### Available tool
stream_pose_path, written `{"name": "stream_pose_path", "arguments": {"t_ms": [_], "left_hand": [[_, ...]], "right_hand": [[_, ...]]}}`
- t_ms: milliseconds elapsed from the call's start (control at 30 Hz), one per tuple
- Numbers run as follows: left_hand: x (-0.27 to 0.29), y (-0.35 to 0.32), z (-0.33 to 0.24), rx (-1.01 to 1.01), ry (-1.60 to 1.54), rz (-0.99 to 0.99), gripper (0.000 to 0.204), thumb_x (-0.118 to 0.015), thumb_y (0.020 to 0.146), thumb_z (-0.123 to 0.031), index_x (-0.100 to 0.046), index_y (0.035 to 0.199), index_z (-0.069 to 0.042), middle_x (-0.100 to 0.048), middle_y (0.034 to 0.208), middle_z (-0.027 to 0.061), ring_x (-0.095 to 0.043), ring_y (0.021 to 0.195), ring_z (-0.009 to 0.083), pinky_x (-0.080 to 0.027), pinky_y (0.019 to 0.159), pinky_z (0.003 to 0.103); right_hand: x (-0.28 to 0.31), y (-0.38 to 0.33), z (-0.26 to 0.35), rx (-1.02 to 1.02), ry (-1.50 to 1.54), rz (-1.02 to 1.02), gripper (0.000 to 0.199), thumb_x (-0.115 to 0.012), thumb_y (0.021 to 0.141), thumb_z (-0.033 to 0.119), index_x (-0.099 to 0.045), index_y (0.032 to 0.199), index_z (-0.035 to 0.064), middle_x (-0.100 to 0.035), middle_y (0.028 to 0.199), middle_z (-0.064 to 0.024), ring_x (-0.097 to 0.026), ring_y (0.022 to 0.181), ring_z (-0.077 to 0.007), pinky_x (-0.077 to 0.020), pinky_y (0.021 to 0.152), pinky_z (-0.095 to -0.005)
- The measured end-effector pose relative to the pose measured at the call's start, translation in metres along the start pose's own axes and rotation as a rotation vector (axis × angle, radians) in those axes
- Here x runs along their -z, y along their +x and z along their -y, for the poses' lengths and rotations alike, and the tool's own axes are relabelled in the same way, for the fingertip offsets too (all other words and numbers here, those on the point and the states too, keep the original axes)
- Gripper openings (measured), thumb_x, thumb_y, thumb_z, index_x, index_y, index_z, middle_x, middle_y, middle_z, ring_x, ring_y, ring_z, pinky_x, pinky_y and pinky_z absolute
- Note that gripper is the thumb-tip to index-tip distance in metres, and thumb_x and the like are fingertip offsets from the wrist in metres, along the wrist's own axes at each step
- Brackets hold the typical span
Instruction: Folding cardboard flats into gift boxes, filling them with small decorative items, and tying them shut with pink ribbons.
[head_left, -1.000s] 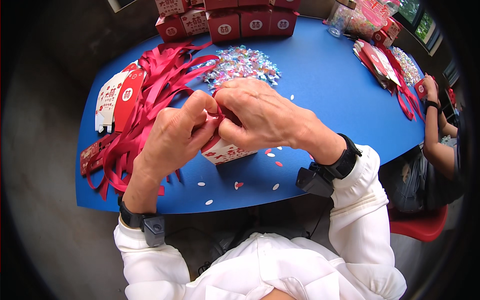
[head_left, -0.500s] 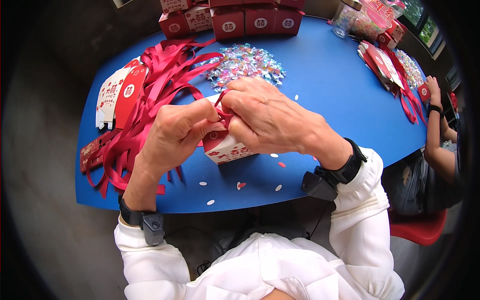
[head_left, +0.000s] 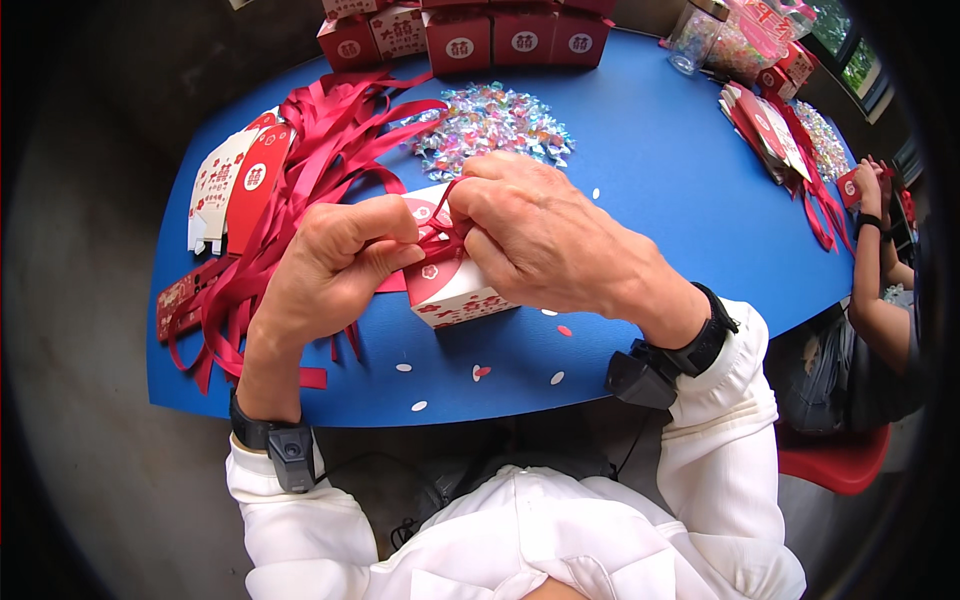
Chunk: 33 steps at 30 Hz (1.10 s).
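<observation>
A small red-and-white gift box [head_left: 452, 290] stands on the blue table in front of me. A dark red ribbon [head_left: 437, 236] crosses its top in a loop or knot. My left hand [head_left: 345, 260] pinches the ribbon at the left of the box top. Opposite it, my right hand [head_left: 545, 235] grips the ribbon with curled fingers, and its knuckles hide part of the box. Left of the box lies a heap of loose red ribbons [head_left: 310, 150]. Beyond my hands is a pile of shiny wrapped candies [head_left: 490, 125].
Finished boxes [head_left: 515, 40] are stacked at the back. Flat unfolded boxes [head_left: 235, 185] lie at the left, near a red patterned case [head_left: 185, 300]. A glass jar [head_left: 695, 38] stands back right. At the right edge another person's hands [head_left: 872, 185] hold a red piece. Paper ovals [head_left: 557, 378] dot the near table.
My left hand has drawn a little to the left, away from my right hand, pulling the ribbon and uncovering more of the box top. The other person's hands have come together on the red piece.
</observation>
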<state>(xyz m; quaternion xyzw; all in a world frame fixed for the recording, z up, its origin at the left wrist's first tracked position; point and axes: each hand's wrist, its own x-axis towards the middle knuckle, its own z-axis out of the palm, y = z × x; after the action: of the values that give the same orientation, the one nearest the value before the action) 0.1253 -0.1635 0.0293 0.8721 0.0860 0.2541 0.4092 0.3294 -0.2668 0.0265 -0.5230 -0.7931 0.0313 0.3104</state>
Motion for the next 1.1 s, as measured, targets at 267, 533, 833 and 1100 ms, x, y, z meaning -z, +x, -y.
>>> {"name": "stream_pose_path", "arguments": {"t_ms": [267,533,833,1100], "left_hand": [[0.003,-0.002,-0.002,0.101,-0.096,0.013,0.009,-0.066,0.086,0.007,-0.059,0.086,0.001,-0.056,0.072,0.0012,-0.048,0.070,0.0049,-0.045,0.065,0.024],[0.006,-0.004,-0.001,0.149,-0.187,0.029,0.007,-0.067,0.089,0.004,-0.061,0.087,0.001,-0.056,0.073,-0.0023,-0.048,0.071,0.0035,-0.043,0.063,0.022],[0.012,0.001,-0.001,0.347,-0.435,0.110,0.011,-0.070,0.091,-0.008,-0.062,0.087,-0.001,-0.055,0.068,-0.0045,-0.044,0.060,-0.0006,-0.033,0.051,0.018],[0.011,-0.001,0.012,0.395,-0.568,0.082,0.017,-0.071,0.093,-0.015,-0.061,0.087,-0.002,-0.054,0.064,-0.0052,-0.036,0.047,-0.0015,-0.024,0.040,0.018]], "right_hand": [[0.001,-0.003,0.014,0.039,-0.214,-0.131,0.012,-0.063,0.079,0.010,-0.060,0.074,-0.0001,-0.059,0.075,-0.0173,-0.060,0.073,-0.0336,-0.0483,0.073,-0.0430],[0.009,-0.005,0.017,-0.034,-0.356,-0.084,0.013,-0.063,0.074,0.012,-0.061,0.076,0.0002,-0.061,0.075,-0.0152,-0.058,0.074,-0.0310,-0.0469,0.076,-0.0423],[0.020,-0.010,0.023,-0.114,-0.454,-0.021,0.019,-0.061,0.074,0.015,-0.059,0.061,0.0001,-0.060,0.067,-0.0154,-0.058,0.069,-0.0317,-0.0471,0.075,-0.0426],[0.029,-0.010,0.009,-0.127,-0.403,0.189,0.034,-0.055,0.082,0.020,-0.057,0.056,-0.0025,-0.061,0.064,-0.0210,-0.061,0.066,-0.0373,-0.0481,0.070,-0.0478]]}}
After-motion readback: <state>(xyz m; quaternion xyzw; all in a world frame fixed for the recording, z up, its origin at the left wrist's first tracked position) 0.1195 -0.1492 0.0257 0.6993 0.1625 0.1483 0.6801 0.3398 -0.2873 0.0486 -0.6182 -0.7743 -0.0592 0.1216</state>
